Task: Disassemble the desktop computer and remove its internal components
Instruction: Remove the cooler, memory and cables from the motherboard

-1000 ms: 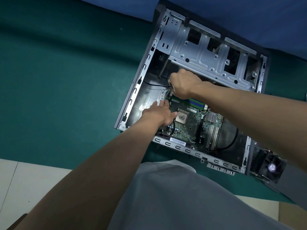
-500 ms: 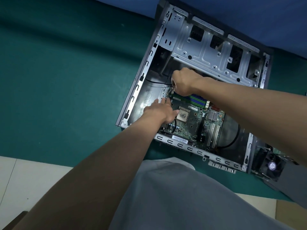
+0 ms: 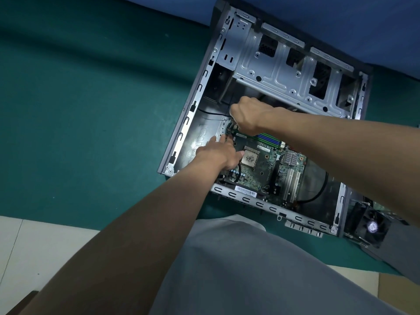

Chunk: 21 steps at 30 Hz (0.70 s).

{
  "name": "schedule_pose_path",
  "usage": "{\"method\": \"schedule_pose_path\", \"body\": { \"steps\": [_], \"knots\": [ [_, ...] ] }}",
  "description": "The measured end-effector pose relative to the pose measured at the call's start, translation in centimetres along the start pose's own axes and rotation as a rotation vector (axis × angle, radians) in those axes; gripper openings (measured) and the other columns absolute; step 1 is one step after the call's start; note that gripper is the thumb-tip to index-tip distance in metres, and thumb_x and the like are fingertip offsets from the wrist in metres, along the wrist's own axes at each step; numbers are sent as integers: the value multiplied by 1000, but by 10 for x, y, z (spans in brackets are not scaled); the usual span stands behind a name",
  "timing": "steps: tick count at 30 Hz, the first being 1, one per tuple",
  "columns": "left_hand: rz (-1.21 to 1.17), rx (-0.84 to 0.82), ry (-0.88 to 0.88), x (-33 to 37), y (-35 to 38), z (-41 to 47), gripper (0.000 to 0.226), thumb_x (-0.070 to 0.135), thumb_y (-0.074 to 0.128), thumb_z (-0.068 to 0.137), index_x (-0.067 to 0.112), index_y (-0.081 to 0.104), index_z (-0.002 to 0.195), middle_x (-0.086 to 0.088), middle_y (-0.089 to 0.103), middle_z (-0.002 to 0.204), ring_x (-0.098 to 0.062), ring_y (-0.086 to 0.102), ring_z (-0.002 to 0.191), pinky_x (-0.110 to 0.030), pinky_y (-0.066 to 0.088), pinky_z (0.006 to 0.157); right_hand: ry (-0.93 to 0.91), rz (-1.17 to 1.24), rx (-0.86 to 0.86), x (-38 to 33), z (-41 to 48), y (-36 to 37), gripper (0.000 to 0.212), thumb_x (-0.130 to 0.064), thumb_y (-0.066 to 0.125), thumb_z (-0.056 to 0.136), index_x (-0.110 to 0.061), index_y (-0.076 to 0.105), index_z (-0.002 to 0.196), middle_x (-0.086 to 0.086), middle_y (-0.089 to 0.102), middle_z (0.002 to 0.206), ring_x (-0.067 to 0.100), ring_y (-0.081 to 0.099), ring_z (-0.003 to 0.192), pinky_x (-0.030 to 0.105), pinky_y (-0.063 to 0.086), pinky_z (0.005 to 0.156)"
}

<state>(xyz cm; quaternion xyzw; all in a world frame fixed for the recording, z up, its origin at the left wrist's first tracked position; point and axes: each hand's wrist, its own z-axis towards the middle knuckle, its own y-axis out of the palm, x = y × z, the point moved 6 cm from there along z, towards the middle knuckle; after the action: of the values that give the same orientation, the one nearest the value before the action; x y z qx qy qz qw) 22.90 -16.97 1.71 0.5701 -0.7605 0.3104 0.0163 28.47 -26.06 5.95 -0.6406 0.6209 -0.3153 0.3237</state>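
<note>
An open desktop computer case lies on its side on a green mat. Inside is the green motherboard with a bare CPU and green and blue RAM slots. My left hand rests flat on the board's left edge, fingers spread, thumb beside the CPU. My right hand is closed in a fist over the board's upper left corner, pinching something small there; what it grips is hidden. A silver drive cage fills the far end of the case.
A removed black cooler fan lies on the mat right of the case. A black cable loops in the case's right part. The green mat covers the floor; pale tiles show near me. My grey-clothed knee is at the bottom.
My right hand has lifted slightly from the board's corner. My left hand stays pressed on the board. The view has shifted a little.
</note>
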Motion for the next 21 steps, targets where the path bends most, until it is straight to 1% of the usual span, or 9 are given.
{"method": "schedule_pose_path", "body": {
  "steps": [3, 6, 8, 10, 13, 16, 18, 19, 21],
  "knots": [
    [-2, 0, 1, 0, 0, -1, 68, 52, 22, 102, 17, -3, 155, 2, -11, 162, -23, -12, 148, -56, 10, 118, -20, 47, 33, 2, -1, -2, 29, -3, 39, 87, -6, 37, 59, 13, 40, 63, 26, 44, 56, 28, 31, 46],
    [-10, -4, 6, 0, 1, -1, 68, 52, 22, 103, 18, -5, 155, 3, -12, 162, -23, -12, 148, -56, 10, 118, 0, 113, 32, 3, 1, 1, 18, -5, 54, 86, -5, 52, 68, 14, 49, 72, 31, 53, 67, 34, 41, 56],
    [-14, -3, 0, -1, 0, -2, 67, 52, 22, 103, 18, -4, 155, 4, -12, 161, -23, -12, 148, -56, 10, 118, 43, 159, 12, 5, 2, 6, 29, -27, 57, 94, -7, 55, 73, 11, 50, 76, 28, 53, 66, 33, 42, 61],
    [-15, -2, -1, 0, 0, -2, 67, 52, 22, 103, 19, -4, 155, 4, -12, 161, -23, -12, 148, -56, 9, 118, 111, 132, 13, 10, 2, 11, 44, -42, 43, 99, -11, 47, 68, 6, 46, 70, 22, 47, 59, 33, 40, 60],
    [-8, -4, 3, 0, 0, -3, 67, 51, 21, 103, 20, -8, 154, 4, -13, 161, -24, -12, 148, -57, 8, 118, 162, 126, 62, 16, 2, 9, 33, -25, 48, 96, -16, 39, 66, 7, 43, 73, 25, 44, 63, 35, 38, 62],
    [-7, -4, 1, 0, 1, -2, 67, 51, 21, 103, 20, -8, 154, 4, -13, 161, -24, -12, 148, -56, 8, 118, 158, 247, 93, 16, 4, 5, 13, -8, 57, 84, -14, 50, 75, 11, 47, 81, 32, 51, 80, 36, 44, 67],
    [-13, -2, -2, 0, 1, -2, 67, 51, 21, 103, 20, -7, 155, 4, -13, 161, -24, -12, 148, -57, 8, 118, 145, 322, 87, 14, 5, 5, 11, -6, 58, 82, -16, 54, 80, 12, 57, 90, 31, 54, 83, 36, 46, 69],
    [-17, -2, -4, 0, 2, -2, 66, 51, 21, 103, 20, -6, 155, 4, -13, 161, -24, -12, 148, -57, 8, 118, 155, 318, 77, 14, 5, 7, 9, -15, 59, 86, -17, 52, 81, 10, 58, 90, 30, 53, 80, 36, 44, 67],
    [-25, 2, -7, -1, 1, -2, 66, 51, 22, 103, 20, -5, 155, 4, -12, 161, -23, -13, 148, -57, 8, 118, 209, 225, 64, 18, 4, 11, 33, -43, 48, 95, -15, 45, 77, 4, 51, 78, 24, 48, 67, 36, 39, 64]
  ]
}}
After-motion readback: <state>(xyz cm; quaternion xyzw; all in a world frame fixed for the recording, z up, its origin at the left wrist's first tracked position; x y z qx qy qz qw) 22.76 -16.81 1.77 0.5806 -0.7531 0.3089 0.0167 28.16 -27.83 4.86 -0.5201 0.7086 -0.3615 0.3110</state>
